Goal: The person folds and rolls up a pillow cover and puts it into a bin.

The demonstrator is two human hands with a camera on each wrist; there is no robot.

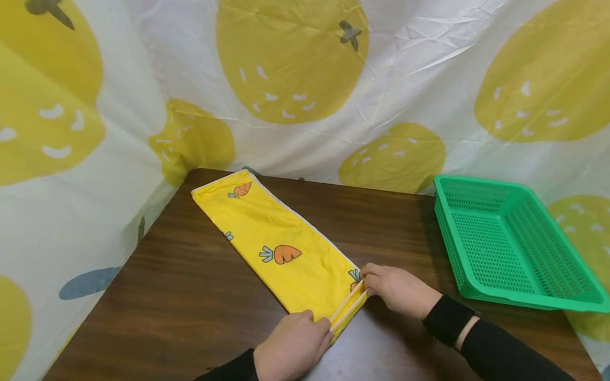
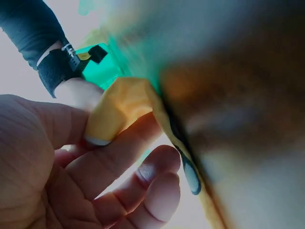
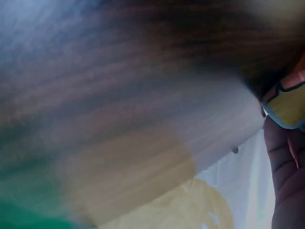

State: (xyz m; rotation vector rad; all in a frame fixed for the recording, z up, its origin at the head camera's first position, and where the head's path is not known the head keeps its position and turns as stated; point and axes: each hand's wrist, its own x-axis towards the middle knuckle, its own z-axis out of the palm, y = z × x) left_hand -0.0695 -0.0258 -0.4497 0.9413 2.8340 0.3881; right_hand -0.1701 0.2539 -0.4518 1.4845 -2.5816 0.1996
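A yellow carrot-print cloth point(image 1: 267, 227) with white-trimmed edges lies as a long strip slanting across the brown table. Its near end is turned up in a narrow fold. At the left corner of that fold my left hand point(image 1: 296, 341) pinches the fabric; in the left wrist view the cloth point(image 2: 121, 107) passes between thumb and fingers. My right hand point(image 1: 397, 288) grips the fold's other corner. The right wrist view catches only part of this hand point(image 3: 288, 162) at its edge, with a bit of the yellow cloth point(image 3: 288, 107) against the fingers.
A green plastic basket point(image 1: 495, 254) with perforated walls stands on the right side of the table point(image 1: 157, 307). A white curtain point(image 1: 295, 148) with large yellow fruit prints hangs along the back and both sides. A black band point(image 1: 449, 320) circles the right wrist.
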